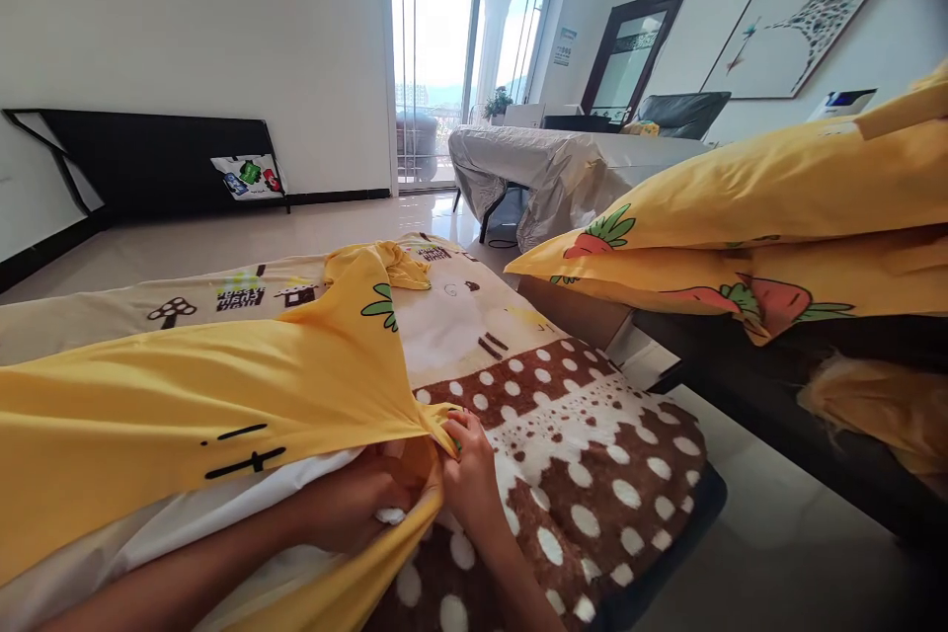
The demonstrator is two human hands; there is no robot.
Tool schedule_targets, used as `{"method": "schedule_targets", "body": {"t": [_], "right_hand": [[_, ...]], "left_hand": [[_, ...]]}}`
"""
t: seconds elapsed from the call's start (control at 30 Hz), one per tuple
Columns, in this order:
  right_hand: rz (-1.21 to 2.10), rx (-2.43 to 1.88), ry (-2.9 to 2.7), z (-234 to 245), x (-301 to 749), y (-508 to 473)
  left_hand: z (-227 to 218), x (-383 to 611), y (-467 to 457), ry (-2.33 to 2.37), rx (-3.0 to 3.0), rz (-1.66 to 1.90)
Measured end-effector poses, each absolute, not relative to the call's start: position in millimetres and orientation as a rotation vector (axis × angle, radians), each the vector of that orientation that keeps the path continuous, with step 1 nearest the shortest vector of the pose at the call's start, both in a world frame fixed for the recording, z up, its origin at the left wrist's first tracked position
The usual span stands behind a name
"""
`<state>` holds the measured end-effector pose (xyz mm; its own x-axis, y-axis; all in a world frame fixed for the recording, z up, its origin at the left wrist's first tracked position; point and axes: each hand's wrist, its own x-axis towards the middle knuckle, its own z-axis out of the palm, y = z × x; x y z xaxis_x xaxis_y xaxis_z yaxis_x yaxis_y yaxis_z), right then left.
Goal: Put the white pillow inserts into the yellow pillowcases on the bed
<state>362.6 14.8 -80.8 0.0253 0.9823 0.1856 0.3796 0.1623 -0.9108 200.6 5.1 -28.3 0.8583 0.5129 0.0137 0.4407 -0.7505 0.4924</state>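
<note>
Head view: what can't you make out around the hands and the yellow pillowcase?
Left hand: head view, fingers buried in folds of the yellow pillowcase, grip unclear.
White pillow: mostly under the pillowcase, cut off by the left edge.
Right hand: pinches the pillowcase hem; palm side faces away.
Printed card against the far wall: too small to read.
</note>
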Motion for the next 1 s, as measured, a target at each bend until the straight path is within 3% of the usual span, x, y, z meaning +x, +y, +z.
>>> {"method": "schedule_targets", "body": {"t": [0.1,0.23,0.4,0.5,0.63,0.73,0.83,1.0], "right_hand": [[1.278,-1.212,-1.114,-86,360,18],[1.589,-1.039,-0.598,-87,352,21],[1.855,-0.879,-0.727,-80,361,22],[1.645,-1.111,-1.188,-83,373,21],[0.894,-1.476,-1.804,-85,379,17],[0.475,-1.687,-1.965,-80,373,13],[0.377,-1.636,-1.958,-72,367,13],[0.576,-1.376,-1.732,-68,359,16]], "left_hand": [[-34,198,4,0.676,2.583,0.175],[-33,197,2,0.656,2.558,0.039],[-20,197,3,0.745,2.519,-0.191],[-21,196,5,0.737,2.549,-0.168],[-23,198,6,0.625,2.568,-0.090],[-20,200,4,0.647,2.595,0.030],[-16,201,0,0.823,2.698,0.180],[-13,201,-2,0.816,2.822,0.302]]}}
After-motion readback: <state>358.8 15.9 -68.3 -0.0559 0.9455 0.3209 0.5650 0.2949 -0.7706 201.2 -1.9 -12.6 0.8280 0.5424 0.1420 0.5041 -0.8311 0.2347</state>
